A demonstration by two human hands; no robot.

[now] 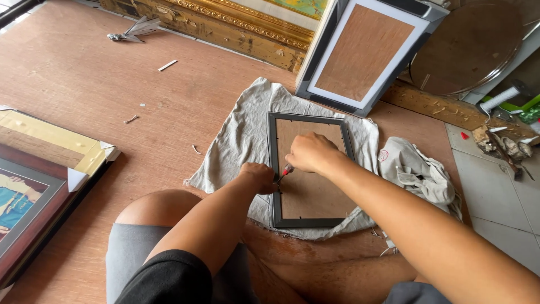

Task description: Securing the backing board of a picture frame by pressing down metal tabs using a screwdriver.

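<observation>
Brown backing board point(310, 186) seated in dark frame point(274, 169); fastening under way.
Right hand point(310, 153) fingers closed on red-handled tool point(284, 172); left hand point(260, 177) curled, pressing frame edge beside it.

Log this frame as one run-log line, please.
left hand braces dark frame edge | right hand holds red-handled tool on backing board | frame face-down on grey cloth

You're over a brown board floor point(84, 79) | grey tiles point(495, 191) to the right | gilt frame point(225, 22) behind | soft daylight
</observation>
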